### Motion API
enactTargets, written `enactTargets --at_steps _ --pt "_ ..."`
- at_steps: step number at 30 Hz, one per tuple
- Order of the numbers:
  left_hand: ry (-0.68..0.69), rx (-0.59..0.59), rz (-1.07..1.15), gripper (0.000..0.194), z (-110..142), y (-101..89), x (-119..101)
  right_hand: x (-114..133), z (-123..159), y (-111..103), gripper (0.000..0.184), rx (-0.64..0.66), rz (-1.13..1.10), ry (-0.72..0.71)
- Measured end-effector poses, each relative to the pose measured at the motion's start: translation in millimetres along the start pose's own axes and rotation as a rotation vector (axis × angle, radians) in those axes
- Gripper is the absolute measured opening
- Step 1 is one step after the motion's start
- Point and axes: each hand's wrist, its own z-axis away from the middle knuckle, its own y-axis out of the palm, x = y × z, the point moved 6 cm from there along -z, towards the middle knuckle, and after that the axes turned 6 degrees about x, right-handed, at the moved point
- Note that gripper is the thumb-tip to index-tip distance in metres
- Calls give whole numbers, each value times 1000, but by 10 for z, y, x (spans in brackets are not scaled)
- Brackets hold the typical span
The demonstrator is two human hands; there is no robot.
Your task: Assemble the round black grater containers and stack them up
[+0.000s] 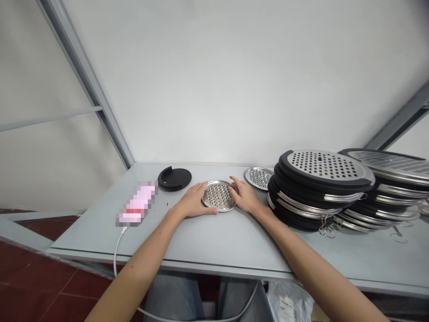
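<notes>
While left fingers [198, 189], right fingers [237, 184] spread wide around grater disc [219, 196], stacked graters [318, 185] crowd right forearm [283, 232]

Silver and black on pale grey

The grater [218, 197] is silver, dotted in rows; the second grater [258, 178] is silver with dark speckling. The disc [176, 180] is plain black. Both the left stack [303, 188] and the right stack [395, 175] are banded black and silver. The phone [138, 203] shows pixelated pink with a red stripe; its cable [116, 255] is white. The table [214, 241] is pale grey, the floor [27, 279] dark red with paler lines, the jeans [174, 295] faded blue.
</notes>
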Motion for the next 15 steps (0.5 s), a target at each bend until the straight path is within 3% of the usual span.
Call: enactTargets --at_steps 5,15 --pt "-26 0 16 116 0 14 25 27 -12 -3 53 -5 71 -1" --pt "-43 2 65 121 -1 2 14 69 3 14 37 -12 195 -74"
